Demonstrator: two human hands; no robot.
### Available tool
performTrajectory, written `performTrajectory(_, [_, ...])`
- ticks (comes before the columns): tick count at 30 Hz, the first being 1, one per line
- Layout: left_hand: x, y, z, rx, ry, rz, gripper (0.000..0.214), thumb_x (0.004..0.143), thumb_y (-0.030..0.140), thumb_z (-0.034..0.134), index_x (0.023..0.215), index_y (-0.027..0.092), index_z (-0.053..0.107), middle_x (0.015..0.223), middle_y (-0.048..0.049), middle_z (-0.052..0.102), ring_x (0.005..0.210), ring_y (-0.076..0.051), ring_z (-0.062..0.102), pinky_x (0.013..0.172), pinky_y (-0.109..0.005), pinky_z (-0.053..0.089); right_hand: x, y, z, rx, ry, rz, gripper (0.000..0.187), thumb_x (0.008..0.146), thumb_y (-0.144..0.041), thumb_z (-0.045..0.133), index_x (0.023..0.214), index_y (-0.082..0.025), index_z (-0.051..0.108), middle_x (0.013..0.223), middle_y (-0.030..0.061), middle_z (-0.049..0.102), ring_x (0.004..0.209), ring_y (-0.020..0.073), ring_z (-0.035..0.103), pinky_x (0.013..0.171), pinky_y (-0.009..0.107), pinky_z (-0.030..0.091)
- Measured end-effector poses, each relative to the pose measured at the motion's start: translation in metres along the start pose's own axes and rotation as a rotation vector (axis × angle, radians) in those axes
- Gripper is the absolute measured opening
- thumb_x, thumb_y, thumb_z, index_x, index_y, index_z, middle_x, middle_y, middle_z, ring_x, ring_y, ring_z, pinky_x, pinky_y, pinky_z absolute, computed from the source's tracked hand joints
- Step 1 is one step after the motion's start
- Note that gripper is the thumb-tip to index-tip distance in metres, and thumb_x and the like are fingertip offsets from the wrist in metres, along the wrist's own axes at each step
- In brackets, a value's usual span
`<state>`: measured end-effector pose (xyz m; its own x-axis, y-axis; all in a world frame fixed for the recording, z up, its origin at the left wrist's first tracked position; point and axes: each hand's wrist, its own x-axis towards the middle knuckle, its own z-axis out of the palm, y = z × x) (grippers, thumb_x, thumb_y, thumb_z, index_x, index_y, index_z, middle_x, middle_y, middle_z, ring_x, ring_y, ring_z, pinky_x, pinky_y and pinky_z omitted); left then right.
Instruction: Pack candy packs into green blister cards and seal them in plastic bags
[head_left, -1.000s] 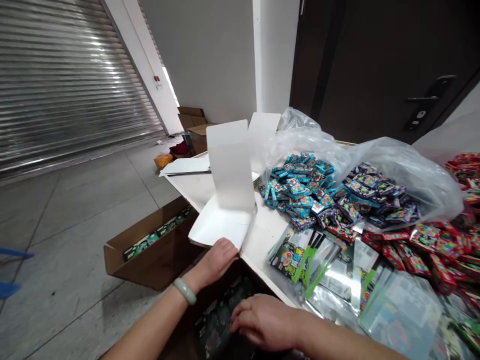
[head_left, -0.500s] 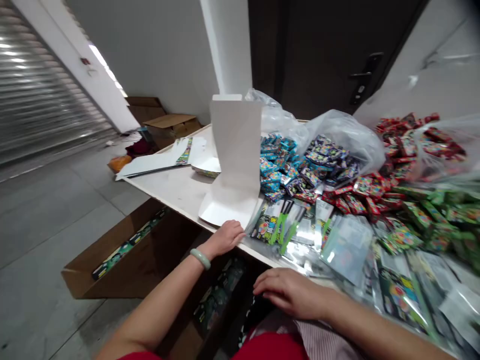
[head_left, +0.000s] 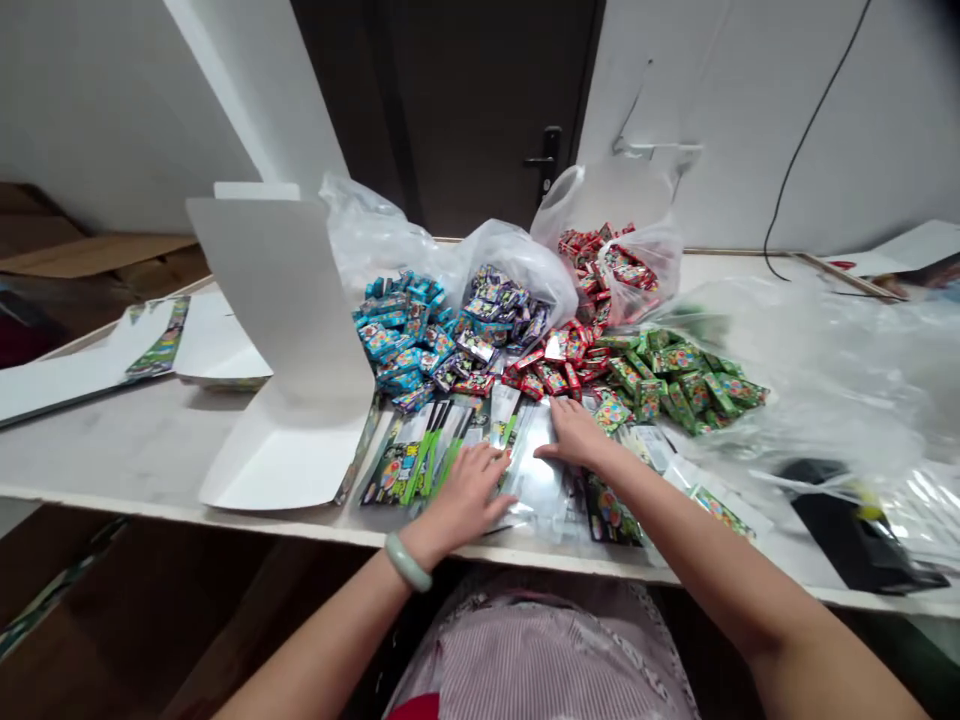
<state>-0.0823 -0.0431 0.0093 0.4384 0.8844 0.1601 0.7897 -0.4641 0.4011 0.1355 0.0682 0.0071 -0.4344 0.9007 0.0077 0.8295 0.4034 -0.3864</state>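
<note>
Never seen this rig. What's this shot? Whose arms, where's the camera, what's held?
No machine here: these are a person's own bare arms, filmed by one head-worn camera looking forward and down. The left hand, with a pale green bangle on the wrist, lies open on flat packets with green strips; the right hand rests on a clear plastic sleeve. Neither appears to grip anything. On the white table lie heaps of small blue packets, dark packets, red packets and green packets, plastic bags, and a folded white card.
</note>
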Motion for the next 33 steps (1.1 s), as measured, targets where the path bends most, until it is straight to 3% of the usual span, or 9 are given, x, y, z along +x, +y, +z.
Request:
performTrajectory(3, [0.02,0.022,0.015,0.052,-0.136,-0.102,0.067,0.077,0.047,0.069,0.133,0.017,0.047,0.145,-0.0176,0.044,0.14,-0.038,0.029,0.114,-0.06,0.021,0.01,0.004,0.001,0.028,0.001,-0.015,0.102,0.053,-0.036,0.089,0.136,0.002,0.044,0.135,0.0328,0.049,0.129,0.0431,0.045,0.107,0.052,0.035])
performTrajectory(7, [0.008,0.021,0.013,0.055,-0.222,-0.036,0.094,0.065,0.055,0.079,0.141,0.017,0.038,0.151,-0.0198,0.035,0.144,-0.04,0.02,0.115,-0.062,0.015,-0.008,0.016,-0.007,0.139,0.037,-0.045,0.078,0.07,-0.03,0.078,0.137,-0.008,0.046,0.141,0.0247,0.047,0.132,0.0365,0.042,0.11,0.05,0.032])
performTrajectory(10, [-0.003,0.014,0.01,0.08,-0.238,0.077,0.079,0.073,0.038,0.077,0.141,0.022,0.039,0.149,-0.016,0.039,0.143,-0.037,0.024,0.114,-0.062,0.018,-0.04,0.023,-0.009,0.279,0.024,-0.077,0.053,0.08,-0.03,0.067,0.129,-0.016,0.055,0.132,0.0169,0.058,0.123,0.0304,0.053,0.105,0.047,0.039])
performTrajectory(15, [-0.008,0.009,0.013,0.124,-0.027,0.261,0.029,0.09,0.017,0.056,0.118,0.022,0.061,0.12,-0.0104,0.065,0.12,-0.028,0.053,0.104,-0.056,0.039,-0.096,0.017,0.007,0.531,0.064,-0.091,0.027,0.086,-0.032,0.058,0.109,-0.022,0.067,0.114,0.0078,0.069,0.109,0.0224,0.063,0.098,0.039,0.047])
performTrajectory(18, [-0.01,0.01,0.013,0.077,0.14,0.378,0.032,0.091,0.008,0.047,0.117,0.019,0.062,0.112,-0.0128,0.066,0.106,-0.023,0.059,0.088,-0.042,0.053,-0.118,0.012,0.021,0.653,0.196,0.016,0.03,0.089,-0.036,0.051,0.111,-0.02,0.063,0.116,0.0115,0.066,0.108,0.0232,0.063,0.093,0.039,0.051])
performTrajectory(22, [-0.011,0.015,0.01,-0.018,0.308,0.443,0.039,0.087,0.0,0.041,0.116,0.017,0.061,0.106,-0.0135,0.064,0.101,-0.02,0.059,0.084,-0.038,0.055,-0.132,0.006,0.028,0.981,0.351,0.297,0.047,0.08,-0.045,0.063,0.12,-0.021,0.054,0.128,0.0146,0.057,0.117,0.0257,0.057,0.094,0.04,0.051])
performTrajectory(25, [-0.01,0.022,0.009,-0.054,0.367,0.493,0.039,0.087,0.0,0.044,0.117,0.019,0.06,0.104,-0.012,0.062,0.101,-0.02,0.059,0.087,-0.039,0.054,-0.132,-0.002,0.024,1.395,0.282,0.519,0.063,0.071,-0.047,0.074,0.124,-0.024,0.049,0.129,0.0124,0.058,0.108,0.0247,0.063,0.086,0.039,0.054])
performTrajectory(30, [-0.017,0.034,0.009,-0.117,0.409,0.534,0.042,0.088,0.004,0.048,0.125,0.024,0.056,0.108,-0.0105,0.059,0.105,-0.021,0.058,0.09,-0.038,0.053,-0.124,-0.014,0.025,1.763,0.24,0.597,0.064,0.057,-0.03,0.088,0.113,-0.024,0.055,0.078,-0.004,0.069,0.066,0.0128,0.066,0.064,0.024,0.053])
performTrajectory(33, [-0.029,0.037,0.008,-0.218,0.422,0.491,0.05,0.086,0.003,0.048,0.132,0.024,0.05,0.114,-0.0126,0.058,0.11,-0.022,0.057,0.094,-0.04,0.051,-0.124,-0.016,0.029,1.817,0.245,0.576,0.055,0.056,-0.03,0.089,0.102,-0.023,0.06,0.07,-0.0065,0.067,0.062,0.01,0.063,0.064,0.022,0.052])
